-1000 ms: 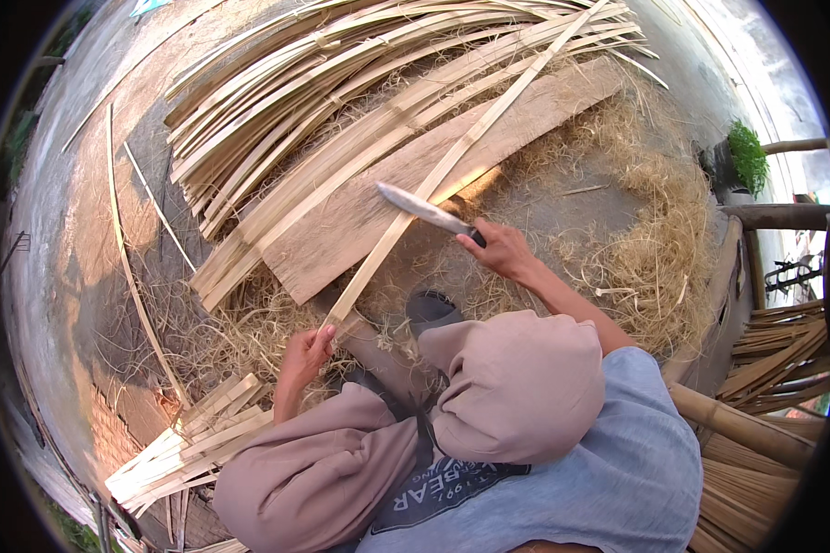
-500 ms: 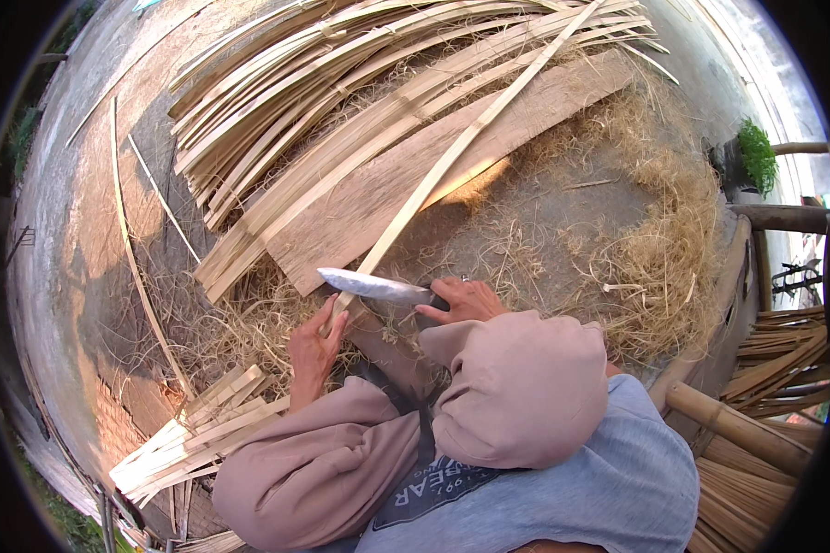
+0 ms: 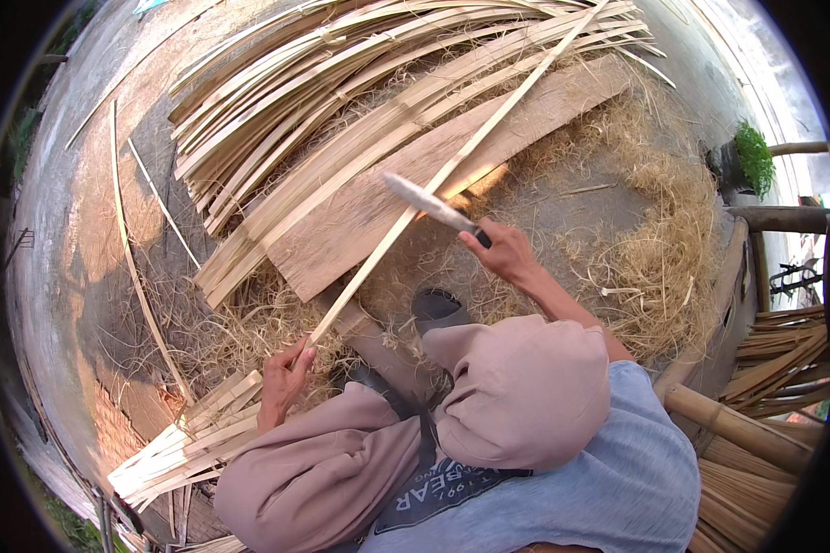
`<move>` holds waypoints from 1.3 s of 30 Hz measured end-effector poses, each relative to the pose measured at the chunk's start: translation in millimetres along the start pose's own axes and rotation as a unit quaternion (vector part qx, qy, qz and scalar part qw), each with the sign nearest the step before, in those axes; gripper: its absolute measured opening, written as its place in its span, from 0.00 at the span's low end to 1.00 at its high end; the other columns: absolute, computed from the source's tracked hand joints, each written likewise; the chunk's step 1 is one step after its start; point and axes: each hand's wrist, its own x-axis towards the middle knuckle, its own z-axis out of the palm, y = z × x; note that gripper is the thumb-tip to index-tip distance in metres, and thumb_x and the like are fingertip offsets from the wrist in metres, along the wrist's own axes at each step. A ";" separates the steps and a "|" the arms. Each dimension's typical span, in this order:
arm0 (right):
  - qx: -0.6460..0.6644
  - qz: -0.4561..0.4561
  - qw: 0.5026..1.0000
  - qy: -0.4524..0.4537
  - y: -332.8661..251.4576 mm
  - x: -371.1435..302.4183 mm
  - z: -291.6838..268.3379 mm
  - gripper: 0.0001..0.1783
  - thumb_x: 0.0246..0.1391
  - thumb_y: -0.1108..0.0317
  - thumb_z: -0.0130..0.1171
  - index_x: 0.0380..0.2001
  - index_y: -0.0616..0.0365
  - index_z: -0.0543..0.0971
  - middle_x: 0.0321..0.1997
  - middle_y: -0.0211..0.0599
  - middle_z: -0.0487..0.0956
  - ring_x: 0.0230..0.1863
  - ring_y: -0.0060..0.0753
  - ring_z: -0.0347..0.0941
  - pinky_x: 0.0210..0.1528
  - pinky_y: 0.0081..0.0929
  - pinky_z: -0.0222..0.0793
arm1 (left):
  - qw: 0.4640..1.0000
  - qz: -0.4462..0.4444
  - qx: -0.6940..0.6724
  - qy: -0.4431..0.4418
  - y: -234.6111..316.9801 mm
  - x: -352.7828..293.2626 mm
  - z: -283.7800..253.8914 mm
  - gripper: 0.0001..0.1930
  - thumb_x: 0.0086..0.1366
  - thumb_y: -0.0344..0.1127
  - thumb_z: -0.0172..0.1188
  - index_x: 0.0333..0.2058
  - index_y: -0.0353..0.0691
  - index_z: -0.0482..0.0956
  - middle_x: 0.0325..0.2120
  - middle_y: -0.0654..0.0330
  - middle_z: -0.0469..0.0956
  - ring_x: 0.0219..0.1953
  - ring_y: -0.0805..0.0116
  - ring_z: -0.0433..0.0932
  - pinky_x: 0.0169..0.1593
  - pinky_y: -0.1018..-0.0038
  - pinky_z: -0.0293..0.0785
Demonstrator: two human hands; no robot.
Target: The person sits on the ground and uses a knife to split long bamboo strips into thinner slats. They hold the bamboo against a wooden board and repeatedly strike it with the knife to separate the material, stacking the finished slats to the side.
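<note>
My left hand [image 3: 286, 376] is closed around the near end of a long pale bamboo strip [image 3: 376, 256]. The strip runs up and to the right, across a brown wooden board [image 3: 341, 226] and toward the far strips. In my right hand [image 3: 504, 249] is a knife [image 3: 431, 202] with a dark handle, its wide blade pointing to the upper left. The blade crosses the strip around its middle; whether it touches cannot be made out. My fingers wrap the handle, partly hiding it.
Beyond the board lies a large stack of bamboo strips [image 3: 277, 111]. Curly shavings [image 3: 655, 230] cover the ground at right and around my feet. A smaller strip bundle [image 3: 194, 438] lies at lower left. Bamboo poles [image 3: 738, 429] and more strips stand close on my right.
My right hand has moved forward with the knife, up along the strip. My left hand has drawn the strip's near end back, down and to the left.
</note>
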 end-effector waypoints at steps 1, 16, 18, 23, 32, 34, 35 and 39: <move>0.012 0.075 0.996 0.038 21.3 15.8 -13.8 0.36 0.67 0.33 0.51 0.28 0.61 0.76 0.18 0.46 0.76 0.25 0.47 0.77 0.29 0.48 0.69 | 0.999 0.018 -0.021 0.020 -31.8 -19.6 -10.4 0.23 0.69 0.43 0.68 0.56 0.35 0.82 0.38 0.52 0.88 0.37 0.75 0.79 0.43 0.75 0.75; -0.041 0.257 0.935 0.241 196.0 118.4 -145.9 0.42 0.66 0.31 0.49 0.23 0.66 0.76 0.19 0.53 0.75 0.26 0.50 0.76 0.33 0.48 0.68 | 0.994 -0.022 0.004 0.103 -156.7 -94.5 -82.4 0.22 0.65 0.38 0.70 0.56 0.38 0.82 0.19 0.61 0.74 0.22 0.74 0.68 0.29 0.73 0.66; -0.031 0.191 0.960 0.205 158.5 125.9 -126.5 0.42 0.66 0.31 0.49 0.23 0.66 0.76 0.19 0.51 0.75 0.25 0.48 0.75 0.33 0.47 0.67 | 0.988 0.014 0.104 0.113 -143.2 -91.3 -73.8 0.19 0.63 0.38 0.72 0.51 0.39 0.83 0.19 0.60 0.74 0.22 0.73 0.69 0.29 0.71 0.67; 0.015 0.042 0.998 -0.051 -18.5 30.6 -18.5 0.33 0.67 0.36 0.52 0.29 0.59 0.77 0.20 0.47 0.78 0.25 0.50 0.78 0.31 0.48 0.72 | 0.959 0.091 0.218 0.155 -110.9 -57.8 -10.9 0.13 0.60 0.37 0.74 0.36 0.37 0.80 0.23 0.53 0.78 0.27 0.57 0.76 0.35 0.63 0.72; 0.007 0.155 0.986 0.054 17.7 59.5 -66.4 0.33 0.67 0.35 0.52 0.32 0.59 0.77 0.19 0.45 0.78 0.23 0.49 0.79 0.29 0.50 0.73 | 0.910 0.205 0.191 0.304 -117.0 -68.4 10.8 0.16 0.63 0.40 0.72 0.42 0.40 0.76 0.25 0.46 0.76 0.31 0.43 0.76 0.36 0.57 0.70; -0.054 0.065 0.996 0.008 4.8 45.1 -55.2 0.33 0.67 0.35 0.52 0.30 0.58 0.77 0.20 0.48 0.79 0.24 0.52 0.79 0.30 0.51 0.73 | 0.922 0.185 0.197 0.276 -114.3 -59.7 10.1 0.16 0.63 0.40 0.72 0.42 0.40 0.76 0.25 0.46 0.76 0.31 0.43 0.76 0.36 0.57 0.70; -0.067 0.003 0.998 -0.015 -6.0 26.3 -39.8 0.34 0.67 0.34 0.52 0.30 0.58 0.77 0.20 0.48 0.79 0.25 0.53 0.80 0.31 0.52 0.73 | 0.925 0.175 0.197 0.275 -116.7 -64.1 9.1 0.16 0.63 0.40 0.72 0.42 0.40 0.76 0.25 0.46 0.76 0.31 0.42 0.77 0.36 0.57 0.71; -0.045 0.060 0.996 -0.041 -1.8 41.9 -42.3 0.35 0.66 0.33 0.51 0.28 0.60 0.76 0.23 0.52 0.80 0.32 0.59 0.81 0.37 0.53 0.75 | 0.925 0.159 0.180 0.293 -129.0 -82.8 5.4 0.16 0.63 0.41 0.71 0.42 0.40 0.76 0.25 0.46 0.77 0.31 0.42 0.77 0.36 0.56 0.71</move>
